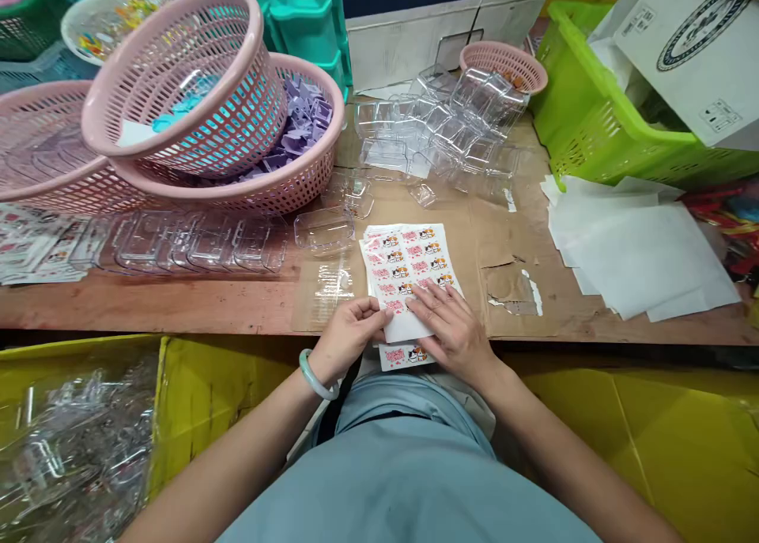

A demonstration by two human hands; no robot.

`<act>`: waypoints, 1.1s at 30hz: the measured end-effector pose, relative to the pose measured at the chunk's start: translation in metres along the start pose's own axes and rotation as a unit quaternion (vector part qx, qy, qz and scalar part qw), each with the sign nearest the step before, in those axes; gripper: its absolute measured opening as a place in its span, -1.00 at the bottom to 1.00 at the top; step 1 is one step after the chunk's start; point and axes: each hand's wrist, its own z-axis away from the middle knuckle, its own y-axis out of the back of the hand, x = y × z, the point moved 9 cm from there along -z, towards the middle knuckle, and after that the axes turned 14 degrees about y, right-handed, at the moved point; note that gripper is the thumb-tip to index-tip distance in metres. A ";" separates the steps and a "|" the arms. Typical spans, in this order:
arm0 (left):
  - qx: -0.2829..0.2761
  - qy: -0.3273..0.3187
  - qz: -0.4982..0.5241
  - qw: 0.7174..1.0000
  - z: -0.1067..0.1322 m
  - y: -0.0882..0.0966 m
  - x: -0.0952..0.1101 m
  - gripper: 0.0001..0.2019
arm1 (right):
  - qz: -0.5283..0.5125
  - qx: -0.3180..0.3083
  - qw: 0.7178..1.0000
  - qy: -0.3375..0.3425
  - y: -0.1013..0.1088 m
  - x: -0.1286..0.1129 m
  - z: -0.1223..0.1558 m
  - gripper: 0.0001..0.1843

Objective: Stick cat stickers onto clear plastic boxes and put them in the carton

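A small stack of white sticker sheets, printed with cartoon cats and pink lettering, lies on the cardboard at the table's front edge. My left hand, a pale bangle at its wrist, pinches the top sheet's lower left edge between thumb and fingers. Across the sheet's lower right part, my right hand rests flat with fingers stretched. Below the top sheet, a printed strip sticks out past the table edge. Just behind the stack sits a clear plastic case.
Clear plastic cases stand in a row at left, below pink baskets with purple and blue parts. More clear cases are heaped at the back. White papers and a green crate are at right. A yellow box stands below left.
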 end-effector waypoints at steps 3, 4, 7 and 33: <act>0.018 -0.030 0.009 0.999 -0.002 0.001 0.006 -0.70 | -0.102 0.044 0.994 -0.020 0.002 -0.004 -0.012 -0.37; 0.009 -0.034 0.017 0.999 -0.003 -0.001 0.007 -0.72 | -0.125 0.067 0.989 -0.033 0.003 -0.003 -0.015 -0.42; -0.027 -0.045 0.046 0.998 -0.003 -0.007 0.010 -0.77 | -0.147 0.121 0.979 -0.068 0.002 0.003 -0.022 -0.57; -0.015 -0.064 -0.011 0.998 -0.012 -0.012 0.025 -0.76 | -0.278 0.144 0.938 -0.147 -0.009 0.037 -0.024 -0.58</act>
